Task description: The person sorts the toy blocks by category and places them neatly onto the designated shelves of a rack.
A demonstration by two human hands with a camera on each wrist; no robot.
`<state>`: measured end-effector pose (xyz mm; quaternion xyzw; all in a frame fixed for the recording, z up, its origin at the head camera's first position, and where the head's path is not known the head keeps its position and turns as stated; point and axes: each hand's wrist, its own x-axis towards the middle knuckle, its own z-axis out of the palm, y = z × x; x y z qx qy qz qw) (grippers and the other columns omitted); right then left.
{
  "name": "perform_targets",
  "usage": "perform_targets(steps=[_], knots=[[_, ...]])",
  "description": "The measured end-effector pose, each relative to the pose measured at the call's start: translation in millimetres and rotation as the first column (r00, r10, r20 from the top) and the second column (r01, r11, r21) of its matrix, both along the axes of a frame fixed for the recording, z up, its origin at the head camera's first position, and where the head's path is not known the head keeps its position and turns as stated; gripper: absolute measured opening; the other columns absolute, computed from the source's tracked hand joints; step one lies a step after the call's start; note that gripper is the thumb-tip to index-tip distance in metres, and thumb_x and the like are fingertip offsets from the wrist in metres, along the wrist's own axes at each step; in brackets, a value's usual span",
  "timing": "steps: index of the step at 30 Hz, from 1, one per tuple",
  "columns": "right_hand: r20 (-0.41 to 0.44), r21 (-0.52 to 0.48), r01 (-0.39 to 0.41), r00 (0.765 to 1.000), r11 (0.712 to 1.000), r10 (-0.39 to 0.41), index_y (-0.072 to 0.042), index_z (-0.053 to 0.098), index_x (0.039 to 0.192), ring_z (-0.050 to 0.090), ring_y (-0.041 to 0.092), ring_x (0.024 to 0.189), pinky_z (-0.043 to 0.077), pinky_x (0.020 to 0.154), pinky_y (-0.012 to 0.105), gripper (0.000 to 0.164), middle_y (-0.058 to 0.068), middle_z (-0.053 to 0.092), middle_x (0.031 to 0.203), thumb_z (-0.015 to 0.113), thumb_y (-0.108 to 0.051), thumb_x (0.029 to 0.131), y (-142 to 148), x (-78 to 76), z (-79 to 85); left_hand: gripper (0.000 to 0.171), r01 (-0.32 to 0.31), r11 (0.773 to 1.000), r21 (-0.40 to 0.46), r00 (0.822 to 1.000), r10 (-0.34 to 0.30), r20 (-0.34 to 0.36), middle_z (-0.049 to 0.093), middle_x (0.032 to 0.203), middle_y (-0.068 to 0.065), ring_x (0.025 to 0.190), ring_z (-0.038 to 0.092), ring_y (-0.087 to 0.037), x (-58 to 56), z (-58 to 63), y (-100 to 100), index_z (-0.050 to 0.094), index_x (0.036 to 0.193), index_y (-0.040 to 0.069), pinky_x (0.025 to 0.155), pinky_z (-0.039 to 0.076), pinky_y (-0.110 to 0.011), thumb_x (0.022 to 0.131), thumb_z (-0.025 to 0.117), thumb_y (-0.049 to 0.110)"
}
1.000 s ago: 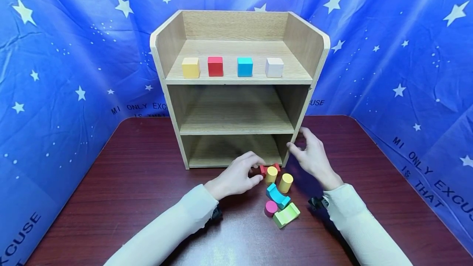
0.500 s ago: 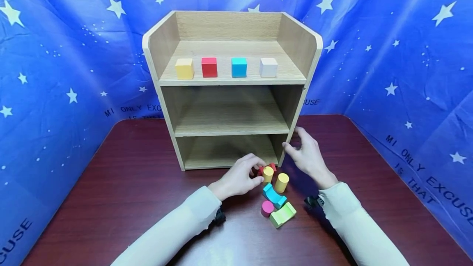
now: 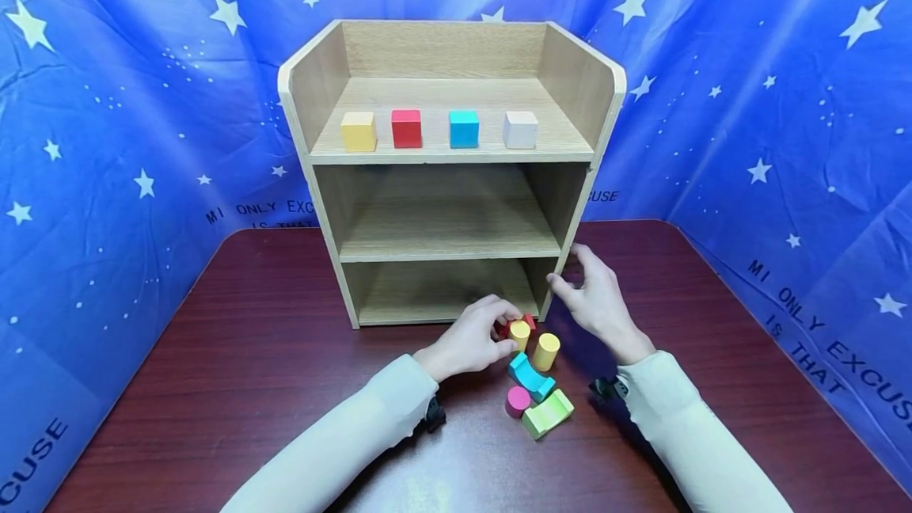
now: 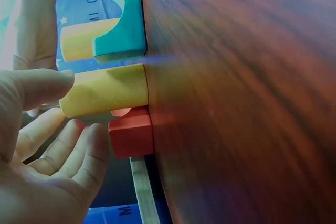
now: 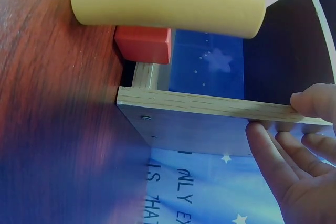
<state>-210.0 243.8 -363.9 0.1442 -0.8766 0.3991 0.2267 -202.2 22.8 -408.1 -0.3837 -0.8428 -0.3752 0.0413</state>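
Observation:
My left hand [image 3: 466, 341] is around the top of an upright yellow cylinder block [image 3: 518, 336], with thumb and index finger at opposite sides of it. In the left wrist view the other fingers curve loosely beside a red block [image 4: 131, 136]. My right hand [image 3: 602, 303] holds the right side panel of the wooden shelf unit [image 3: 450, 254], thumb on its front edge and fingers on the outer face. A second yellow cylinder [image 3: 546, 352] stands just right of the first. Close by lie a blue arch block [image 3: 531, 377], a magenta cylinder [image 3: 518, 401] and a green arch block [image 3: 548, 415].
Yellow [image 3: 359, 132], red [image 3: 406, 129], blue [image 3: 464, 130] and white [image 3: 520, 131] cubes line the front of the top shelf. The shelf unit stands on a dark red table [image 3: 271, 386]. A blue star-patterned curtain [image 3: 142, 101] hangs behind and at both sides.
My left hand has moved slightly right, bringing thumb and index finger to the yellow cylinder. The right hand stays on the side panel. The head view has shifted a little.

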Motion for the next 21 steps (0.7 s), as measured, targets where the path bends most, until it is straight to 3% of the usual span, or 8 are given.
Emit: perform_targets(steps=[6,21], knots=[[0.000,0.000,-0.002,1.000,1.000,0.002,-0.002,0.052,0.123,0.065,0.030,0.089,0.055,0.070,0.041,0.040,0.017,0.064,0.099,0.067,-0.008,0.086,-0.7,-0.4,0.0,0.034,-0.009,1.000,0.002,0.999,0.009,0.040,0.056,0.097,0.001,0.086,0.056,-0.009,-1.9,-1.4,2.8,0.063,0.108,0.010,0.072,0.049,-0.019,0.078,0.078,0.011],[0.006,-0.002,-0.006,1.000,1.000,0.006,-0.002,0.052,0.122,0.064,0.031,0.090,0.055,0.069,0.041,0.040,0.018,0.064,0.099,0.067,-0.007,0.086,-0.3,0.0,0.2,0.035,-0.032,0.997,-0.074,0.999,0.034,0.023,0.060,0.102,0.006,0.093,0.054,-0.009,-4.6,-2.2,9.5,0.064,0.109,0.013,0.084,0.044,-0.022,0.078,0.078,0.016]])
